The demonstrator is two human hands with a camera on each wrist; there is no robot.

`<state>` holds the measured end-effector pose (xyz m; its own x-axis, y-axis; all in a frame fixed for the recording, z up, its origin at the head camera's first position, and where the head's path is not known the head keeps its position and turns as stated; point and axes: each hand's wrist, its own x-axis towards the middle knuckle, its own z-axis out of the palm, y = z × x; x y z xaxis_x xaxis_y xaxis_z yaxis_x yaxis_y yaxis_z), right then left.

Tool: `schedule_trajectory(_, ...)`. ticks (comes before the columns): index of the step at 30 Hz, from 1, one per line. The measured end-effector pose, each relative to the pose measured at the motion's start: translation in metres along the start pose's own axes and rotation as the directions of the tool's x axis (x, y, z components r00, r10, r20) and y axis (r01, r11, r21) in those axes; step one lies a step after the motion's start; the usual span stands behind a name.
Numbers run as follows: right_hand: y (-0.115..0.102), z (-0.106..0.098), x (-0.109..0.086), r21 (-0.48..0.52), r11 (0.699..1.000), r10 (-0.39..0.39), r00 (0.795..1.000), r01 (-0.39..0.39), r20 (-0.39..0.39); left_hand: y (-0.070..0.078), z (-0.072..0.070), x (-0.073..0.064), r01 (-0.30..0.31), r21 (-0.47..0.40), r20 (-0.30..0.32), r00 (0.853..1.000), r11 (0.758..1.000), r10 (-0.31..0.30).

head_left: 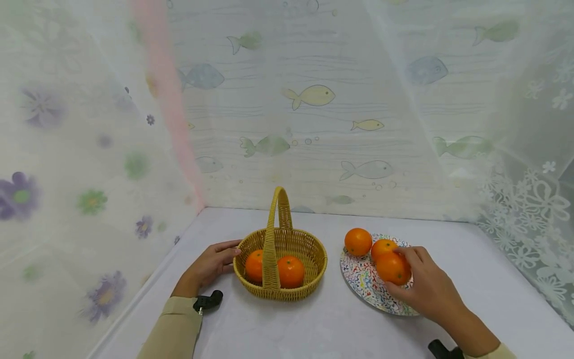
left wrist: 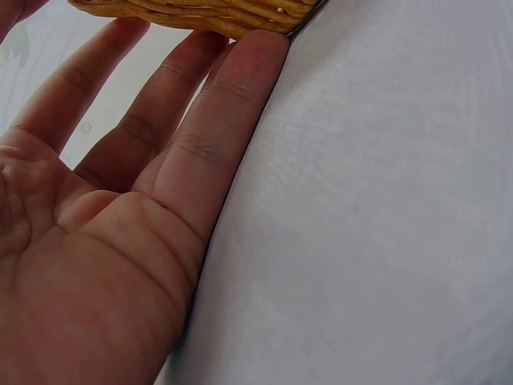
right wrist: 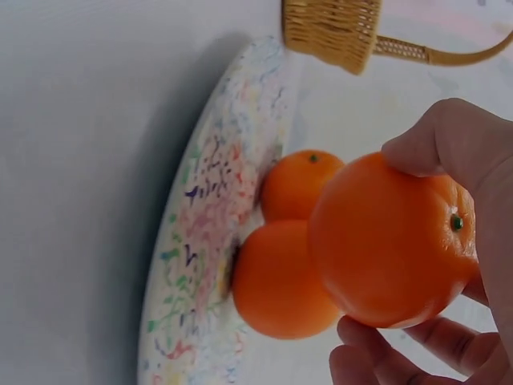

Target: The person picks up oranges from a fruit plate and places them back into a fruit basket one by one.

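My right hand (head_left: 428, 286) grips an orange (head_left: 392, 269) between thumb and fingers, above the patterned plate (head_left: 365, 286). In the right wrist view the held orange (right wrist: 393, 241) shows its green stem spot, and two more oranges lie behind it on the plate. One of those, an orange (head_left: 358, 242), sits at the plate's far left; another orange (head_left: 383, 246) is partly covered by the held one. The left hand (head_left: 213, 265) touches the left side of a yellow wicker basket (head_left: 314, 252), fingers extended against the weave in the left wrist view. Inside the basket are two oranges (head_left: 291, 272).
The basket's tall arched handle (head_left: 271, 239) rises over its middle. A white cloth (head_left: 314, 331) covers the table. Behind stands a curtain (head_left: 314, 164) with fish prints, and a flowered curtain (head_left: 89, 239) hangs along the left side.
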<state>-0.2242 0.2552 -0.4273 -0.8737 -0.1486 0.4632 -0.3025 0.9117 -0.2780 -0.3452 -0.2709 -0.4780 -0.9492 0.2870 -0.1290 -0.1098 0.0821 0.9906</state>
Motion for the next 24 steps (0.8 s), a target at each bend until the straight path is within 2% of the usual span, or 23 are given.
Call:
schedule_trajectory(7,-0.007,-0.003,0.007,0.028,0.999,-0.031,0.999,0.032,-0.042,0.000,0.000,0.000,-0.003,0.004,0.003,1.000,1.000,0.003)
schedule_trajectory(14,-0.013,-0.001,0.016,0.040,0.995,-0.085,0.989,0.091,-0.124,-0.001,0.000,0.000,-0.007,0.014,0.001,1.000,1.000,0.007)
schedule_trajectory(24,-0.022,-0.006,0.033,0.064,0.990,-0.115,0.978,0.128,-0.173,-0.002,-0.001,0.001,-0.007,0.022,0.004,1.000,1.000,0.007)
